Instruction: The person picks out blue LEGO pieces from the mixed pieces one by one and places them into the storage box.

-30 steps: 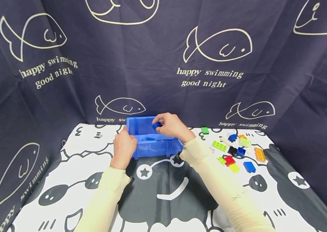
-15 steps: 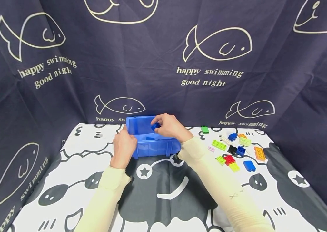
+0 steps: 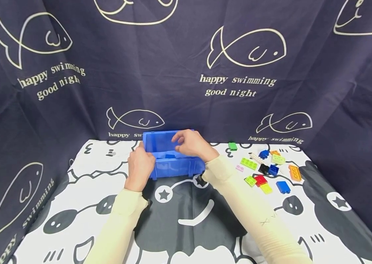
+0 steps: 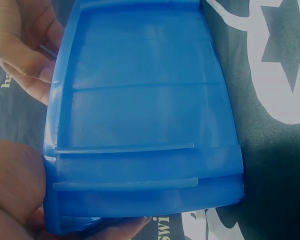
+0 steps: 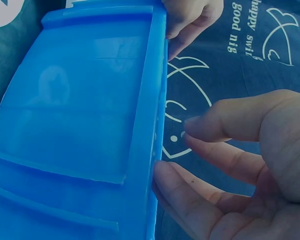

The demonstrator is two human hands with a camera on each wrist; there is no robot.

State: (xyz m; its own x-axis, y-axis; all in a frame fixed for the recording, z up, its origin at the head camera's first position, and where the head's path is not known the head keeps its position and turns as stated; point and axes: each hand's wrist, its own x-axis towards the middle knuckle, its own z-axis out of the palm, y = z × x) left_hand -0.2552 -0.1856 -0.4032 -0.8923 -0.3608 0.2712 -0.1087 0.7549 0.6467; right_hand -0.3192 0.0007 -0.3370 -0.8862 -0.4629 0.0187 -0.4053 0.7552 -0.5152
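Observation:
A blue plastic box [image 3: 174, 168] stands on the cloth with its lid [image 3: 155, 142] raised at the back. My left hand [image 3: 141, 163] grips the box's left end; in the left wrist view its fingers and thumb wrap the corner at the bottom. My right hand [image 3: 192, 144] hovers over the box's opening with fingers loosely bent and nothing between them. In the right wrist view the right fingertips [image 5: 166, 172] come right up to the box's rim, thumb and fingers spread apart. Inside the box lies a blue piece [image 3: 170, 156]; the rest of the inside is mostly hidden.
Loose toy bricks lie on the cloth to the right: a green brick [image 3: 232, 146], a lime brick [image 3: 249, 164], a red brick [image 3: 260, 180], an orange brick [image 3: 294, 172], a blue brick [image 3: 283, 187] and several others. A dark fish-print curtain [image 3: 186, 102] hangs behind the box.
The right hand held a dark blue brick over the box in both earlier frames; now it has let go and its fingers have parted. The left hand stays on the box.

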